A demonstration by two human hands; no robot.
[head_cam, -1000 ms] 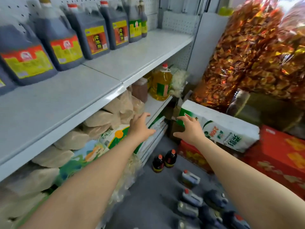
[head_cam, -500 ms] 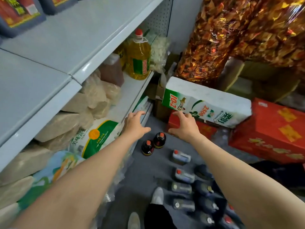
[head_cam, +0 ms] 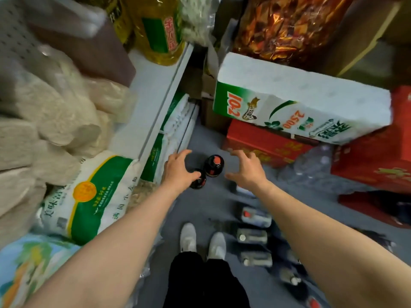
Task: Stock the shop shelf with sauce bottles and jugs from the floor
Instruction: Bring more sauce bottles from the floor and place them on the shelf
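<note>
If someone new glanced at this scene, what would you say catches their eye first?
Probably the two bare arms reaching down to a pair of dark sauce bottles standing on the grey floor: the left hand is over the nearer one, the right hand open beside the other. After that, the big white and green pack lying on red boxes at right.

Lower shelf, L side: pale bagged goods (head_cam: 55, 116) stacked up, w/ a green/white rice sack (head_cam: 93, 196) in front near the edge. Yellow oil jug (head_cam: 155, 34) further back, beside a brownish pack (head_cam: 89, 47). Floor, R side: white/green tissue pack (head_cam: 300, 103) lying on red cartons (head_cam: 266, 147); more red cartons (head_cam: 373, 161) to its R. Foil-wrapped orange bags (head_cam: 289, 25) piled behind. Bottom centre: two white shoes (head_cam: 202, 241) and black trouser legs (head_cam: 204, 283) on grey floor (head_cam: 206, 207).
</note>
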